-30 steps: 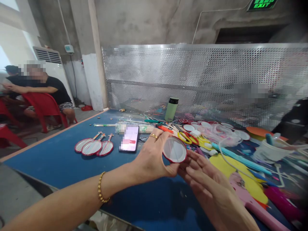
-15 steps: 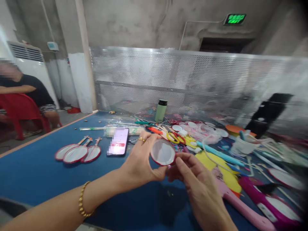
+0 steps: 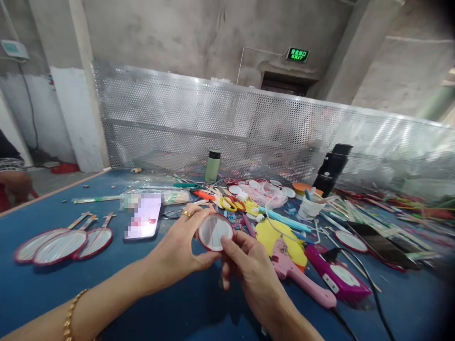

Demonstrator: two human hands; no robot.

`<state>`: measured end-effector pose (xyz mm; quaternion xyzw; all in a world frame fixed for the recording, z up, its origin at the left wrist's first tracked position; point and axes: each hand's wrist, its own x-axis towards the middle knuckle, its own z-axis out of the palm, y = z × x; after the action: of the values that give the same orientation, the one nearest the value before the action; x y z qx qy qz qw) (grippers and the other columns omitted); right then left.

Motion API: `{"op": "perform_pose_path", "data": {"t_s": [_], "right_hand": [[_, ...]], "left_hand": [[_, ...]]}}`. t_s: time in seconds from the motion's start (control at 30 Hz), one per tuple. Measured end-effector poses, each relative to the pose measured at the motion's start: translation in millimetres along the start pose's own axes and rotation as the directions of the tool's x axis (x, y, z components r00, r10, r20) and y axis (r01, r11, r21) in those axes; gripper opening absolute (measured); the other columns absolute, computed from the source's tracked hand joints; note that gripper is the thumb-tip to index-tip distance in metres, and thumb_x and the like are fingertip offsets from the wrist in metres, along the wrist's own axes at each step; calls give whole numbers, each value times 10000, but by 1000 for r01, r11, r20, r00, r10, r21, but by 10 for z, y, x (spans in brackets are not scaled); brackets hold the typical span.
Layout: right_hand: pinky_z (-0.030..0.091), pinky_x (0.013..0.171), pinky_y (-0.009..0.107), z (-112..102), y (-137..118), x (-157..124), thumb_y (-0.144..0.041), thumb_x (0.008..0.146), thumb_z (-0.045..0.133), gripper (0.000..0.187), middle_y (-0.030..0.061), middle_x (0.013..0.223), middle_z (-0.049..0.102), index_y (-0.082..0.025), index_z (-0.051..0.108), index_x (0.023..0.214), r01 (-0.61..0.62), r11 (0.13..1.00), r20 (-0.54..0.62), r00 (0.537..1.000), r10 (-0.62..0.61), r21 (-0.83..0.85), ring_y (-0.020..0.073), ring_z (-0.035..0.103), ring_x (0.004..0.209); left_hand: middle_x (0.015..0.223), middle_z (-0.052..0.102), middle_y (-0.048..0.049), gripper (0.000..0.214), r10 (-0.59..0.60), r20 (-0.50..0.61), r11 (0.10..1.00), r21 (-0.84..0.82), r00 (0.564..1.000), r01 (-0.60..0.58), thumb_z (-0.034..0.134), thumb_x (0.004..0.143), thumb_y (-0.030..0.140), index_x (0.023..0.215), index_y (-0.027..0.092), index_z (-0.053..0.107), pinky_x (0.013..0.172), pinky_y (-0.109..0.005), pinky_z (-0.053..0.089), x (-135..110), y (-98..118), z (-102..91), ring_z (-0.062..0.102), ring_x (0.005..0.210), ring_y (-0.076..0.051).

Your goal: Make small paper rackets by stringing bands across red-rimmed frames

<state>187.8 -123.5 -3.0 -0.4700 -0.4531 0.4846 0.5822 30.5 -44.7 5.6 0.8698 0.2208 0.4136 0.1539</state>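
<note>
A small round disc with a pale, shiny face and a red rim [image 3: 210, 232] is held up over the blue table [image 3: 170, 303]. My left hand [image 3: 183, 241] curves round its left side, thumb below and fingers above. On the lower right edge, my right hand [image 3: 245, 260] pinches the rim, its thumb lying over the face. Just right of my right hand lies a pink glue gun [image 3: 302, 282], partly on a yellow flat piece [image 3: 265, 232]. A lit phone [image 3: 145, 218] rests left of my left hand.
Three round red-rimmed paddles [image 3: 60, 247] with stick handles overlap at left. A green bottle [image 3: 213, 166] stands near the perforated metal screen [image 3: 170, 113]. Yellow-handled scissors [image 3: 228, 203], a white cup [image 3: 310, 208] and a purple power strip [image 3: 337, 274] with a black cable lie to the right.
The view has turned right, so the table things sit further left. My right thumb has moved from beside the rim onto the disc's face. Both hands still hold the disc.
</note>
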Motion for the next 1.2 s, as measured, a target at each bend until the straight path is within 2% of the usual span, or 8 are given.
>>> {"op": "perform_pose_path", "data": {"t_s": [0.2, 0.3, 0.43, 0.8, 0.9, 1.0, 1.1, 1.2], "right_hand": [[450, 353, 189, 0, -24, -4, -581, 739, 732, 464, -36, 598, 584, -162, 534, 766, -21, 998, -23, 999, 22, 52, 71, 511, 380], [459, 355, 192, 2, -29, -3, -569, 750, 728, 453, -33, 603, 591, -159, 535, 773, -9, 999, -22, 1000, 10, 51, 71, 514, 380], [463, 360, 194, 2, -28, 5, -561, 764, 719, 443, -33, 608, 592, -160, 530, 770, 9, 1000, -28, 1000, -9, 12, 72, 525, 385], [477, 371, 232, -32, -28, 49, -594, 786, 671, 434, -9, 674, 618, -178, 570, 856, 108, 979, -115, 985, -128, -172, 99, 541, 414], [493, 447, 231, -45, -14, 3, -519, 833, 652, 334, -2, 685, 630, -194, 611, 901, 257, 845, -152, 919, -363, -468, 116, 574, 485], [517, 583, 242, -47, 31, -19, -417, 884, 616, 214, 20, 799, 672, -220, 669, 948, 368, 618, -50, 832, -552, -695, 141, 627, 636], [498, 607, 239, -36, 60, -4, -356, 905, 591, 158, 20, 825, 674, -231, 687, 923, 421, 474, 56, 790, -610, -774, 146, 623, 683], [476, 591, 226, -20, 61, 16, -325, 908, 584, 139, 7, 778, 653, -224, 674, 874, 432, 452, 88, 792, -605, -781, 134, 602, 656]], "left_hand": [[1158, 629, -115, 528, -255, 101, 900, -339, 962, 274, 486, 927, 509, 1356, 202, 493, 860, -404, 523, 23, 12, -108, 603, 1033, -241], [774, 651, -56, 454, -365, 245, 713, -547, 898, 439, 384, 964, 523, 1054, 146, 621, 595, -291, 521, 34, 40, -117, 607, 663, -165], [559, 578, -15, 411, -387, 397, 534, -640, 832, 553, 443, 940, 518, 797, 149, 552, 419, -238, 465, 46, 60, -113, 555, 470, -135], [526, 602, 2, 221, -448, 394, 542, -594, 803, 594, 489, 887, 343, 746, 178, 453, 310, -212, 418, 58, 25, -168, 601, 378, -165], [508, 599, 0, 202, -480, 368, 540, -592, 796, 599, 505, 857, 314, 721, 175, 452, 302, -197, 403, 74, -1, -179, 599, 368, -162], [474, 576, 2, 215, -483, 363, 553, -579, 797, 599, 513, 844, 308, 687, 171, 459, 305, -188, 400, 80, -2, -179, 596, 364, -157], [457, 561, 10, 241, -475, 349, 580, -567, 808, 585, 517, 852, 323, 674, 177, 448, 305, -184, 398, 73, 12, -170, 590, 355, -152], [469, 571, 12, 253, -464, 340, 592, -568, 818, 572, 519, 860, 336, 678, 183, 432, 298, -188, 402, 59, 22, -157, 586, 349, -150]]}}
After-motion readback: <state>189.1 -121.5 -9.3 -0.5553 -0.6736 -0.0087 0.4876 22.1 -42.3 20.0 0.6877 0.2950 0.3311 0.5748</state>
